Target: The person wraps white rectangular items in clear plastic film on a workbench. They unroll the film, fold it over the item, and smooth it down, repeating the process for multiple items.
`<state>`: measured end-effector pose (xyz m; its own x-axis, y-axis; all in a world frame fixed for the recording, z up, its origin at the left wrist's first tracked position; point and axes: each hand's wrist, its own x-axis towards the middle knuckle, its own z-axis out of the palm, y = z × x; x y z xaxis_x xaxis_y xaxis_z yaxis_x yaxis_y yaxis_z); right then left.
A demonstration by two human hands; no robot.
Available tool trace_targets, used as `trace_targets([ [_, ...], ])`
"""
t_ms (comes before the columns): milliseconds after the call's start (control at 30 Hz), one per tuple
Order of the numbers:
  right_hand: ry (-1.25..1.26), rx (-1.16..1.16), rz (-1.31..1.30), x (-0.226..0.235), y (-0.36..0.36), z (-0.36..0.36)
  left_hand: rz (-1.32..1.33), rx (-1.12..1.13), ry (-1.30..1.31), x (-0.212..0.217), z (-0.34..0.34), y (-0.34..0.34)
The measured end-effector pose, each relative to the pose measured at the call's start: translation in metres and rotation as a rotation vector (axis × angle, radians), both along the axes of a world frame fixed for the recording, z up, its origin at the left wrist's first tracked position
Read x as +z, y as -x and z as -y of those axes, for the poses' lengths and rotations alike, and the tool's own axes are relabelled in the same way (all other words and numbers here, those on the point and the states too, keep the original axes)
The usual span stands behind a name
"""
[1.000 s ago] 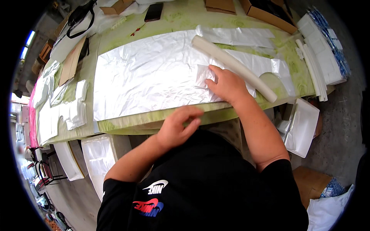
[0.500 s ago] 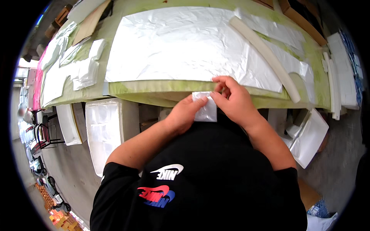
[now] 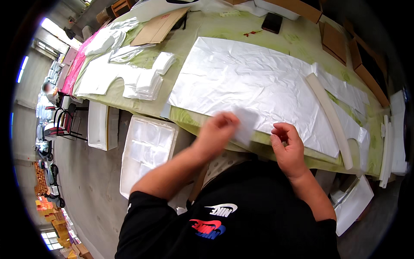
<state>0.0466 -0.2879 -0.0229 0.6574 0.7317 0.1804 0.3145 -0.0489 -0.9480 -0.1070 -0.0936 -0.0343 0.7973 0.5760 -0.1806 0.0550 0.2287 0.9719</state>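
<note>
Head view: upright white piece (image 3: 246,125), left hand (image 3: 217,131)

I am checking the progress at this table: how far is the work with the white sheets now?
Looks done: a big white sheet is spread flat on the green table, a long white roll lies across it, and cut white pieces are stacked further left. In hand: the left hand holds a small white piece, blurred from motion; the right hand is beside it, apart. Left: this piece is not yet laid down.

White sheet (image 3: 258,82), green table (image 3: 297,43)
</note>
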Motion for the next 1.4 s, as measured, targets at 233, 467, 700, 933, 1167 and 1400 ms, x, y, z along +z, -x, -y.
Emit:
trace_targets([
  [233,0.049,0.035,0.335,-0.013,-0.007,0.003,-0.274,0.375,-0.666,0.08,-0.235,-0.006],
  [467,-0.016,0.048,0.586,-0.016,-0.007,-0.007,-1.088,0.248,-0.976,0.039,-0.336,-0.005],
  [700,-0.081,-0.022,0.542,-0.006,-0.018,0.014,-0.928,0.506,-1.422,0.043,-0.289,-0.016],
  [933,0.616,-0.571,0.893,0.009,-0.102,0.132,-0.131,-0.04,-1.197,0.025,-0.169,-0.033],
  [1167,0.654,-0.362,0.493,0.028,-0.075,0.168,0.145,-0.423,-0.975,0.03,-0.014,-0.116],
  [1400,0.362,-0.314,0.285,0.011,-0.022,0.106,0.312,-0.555,-1.12,0.019,0.069,-0.169],
])
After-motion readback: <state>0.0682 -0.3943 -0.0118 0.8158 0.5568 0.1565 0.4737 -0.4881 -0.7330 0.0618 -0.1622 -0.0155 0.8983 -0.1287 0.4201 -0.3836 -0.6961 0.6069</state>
